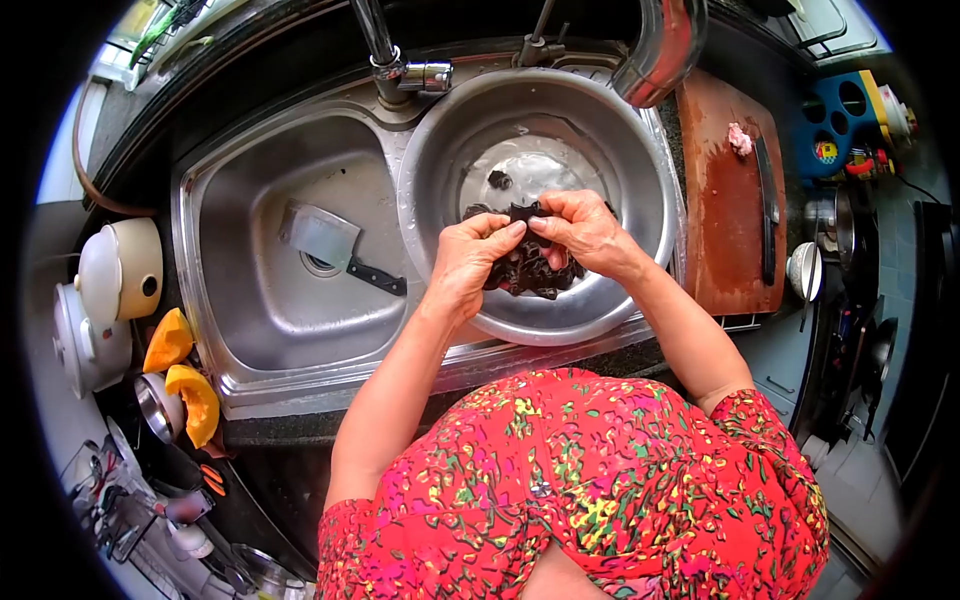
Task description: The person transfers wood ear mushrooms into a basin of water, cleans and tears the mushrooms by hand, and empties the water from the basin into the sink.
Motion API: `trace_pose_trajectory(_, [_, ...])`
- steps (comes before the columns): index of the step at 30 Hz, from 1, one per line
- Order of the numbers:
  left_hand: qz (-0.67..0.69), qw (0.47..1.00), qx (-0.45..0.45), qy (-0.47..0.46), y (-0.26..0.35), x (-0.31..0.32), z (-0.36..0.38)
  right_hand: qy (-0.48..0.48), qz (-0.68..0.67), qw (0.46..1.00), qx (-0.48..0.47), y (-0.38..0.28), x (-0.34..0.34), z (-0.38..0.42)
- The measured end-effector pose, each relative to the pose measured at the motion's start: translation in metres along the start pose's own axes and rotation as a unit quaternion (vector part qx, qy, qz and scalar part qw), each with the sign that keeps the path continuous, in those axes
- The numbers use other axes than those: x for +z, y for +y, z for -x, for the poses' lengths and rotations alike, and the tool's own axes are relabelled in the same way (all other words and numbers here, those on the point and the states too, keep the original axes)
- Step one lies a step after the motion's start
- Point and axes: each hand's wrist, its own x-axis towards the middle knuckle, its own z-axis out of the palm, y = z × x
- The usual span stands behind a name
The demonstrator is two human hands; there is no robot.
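Over a large metal basin point(640, 165), my left hand point(468, 258) and my right hand point(588, 232) pinch one dark piece of wood ear mushroom point(524, 212) between thumbs and fingers. The two thumbs are close together on it. Below my hands lies a heap of more dark, frilly wood ear mushroom point(535, 275) in the basin, partly hidden by the hands. A small separate dark piece point(499, 180) is in the shallow water toward the far side of the basin.
A cleaver point(325, 236) lies in the left sink bowl point(250, 180). Above the sinks stands a faucet point(390, 70). On the right is a wet brown cutting board point(715, 220) with a black-handled knife point(766, 210) and a pink scrap point(740, 139). Orange pumpkin pieces point(195, 400) sit at left.
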Motion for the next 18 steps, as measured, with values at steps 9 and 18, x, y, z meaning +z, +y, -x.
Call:
trace_pose_trajectory(9, [-0.154, 0.986, -0.017, -0.054, 0.015, 0.004, 0.012, -0.078, 0.081, 0.994, 0.001, -0.015, 0.006, 0.012])
trace_pose_trajectory(18, [0.033, 0.997, 0.018, -0.072, -0.001, -0.002, 0.003, -0.044, -0.056, 0.997, 0.002, -0.007, 0.008, 0.014])
